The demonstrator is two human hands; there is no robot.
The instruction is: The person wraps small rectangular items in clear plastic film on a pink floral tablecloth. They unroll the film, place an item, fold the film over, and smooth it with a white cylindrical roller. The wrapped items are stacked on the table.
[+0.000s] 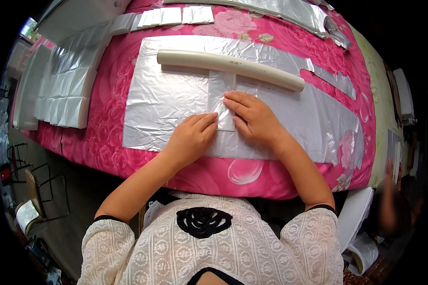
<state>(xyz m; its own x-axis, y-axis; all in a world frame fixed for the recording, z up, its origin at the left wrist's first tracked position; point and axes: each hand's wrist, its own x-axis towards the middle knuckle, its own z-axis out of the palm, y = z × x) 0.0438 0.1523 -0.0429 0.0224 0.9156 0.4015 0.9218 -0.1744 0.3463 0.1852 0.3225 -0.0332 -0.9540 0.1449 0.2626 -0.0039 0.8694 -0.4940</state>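
The right hand (252, 116) lies palm down, fingers fairly straight and thumb set apart, its fingertips flat on the upper right edge of a narrow folded film strip (227, 122); it looks unclosed. The left hand (192, 135) presses its bunched fingertips to the strip's left edge, lower down; its thumb is hidden, so whether it pinches anything I cannot tell. The strip thus lies between the two hands, touched by both, its long axis running straight away from the person's body, with its near end bare. Its far end reaches a pale plastic tube (228, 66), which lies crosswise to it, the right end angled nearer the person; the right hand is the closer one to this tube, yet apart from it. Beneath all of these spreads silvery plastic sheeting (161, 102), wider than the tube is long, on the worktop's pink floral cloth (111, 114). Farther left stand rows of folded clear packets (64, 90), and along the far side lies another long band of film (276, 12)
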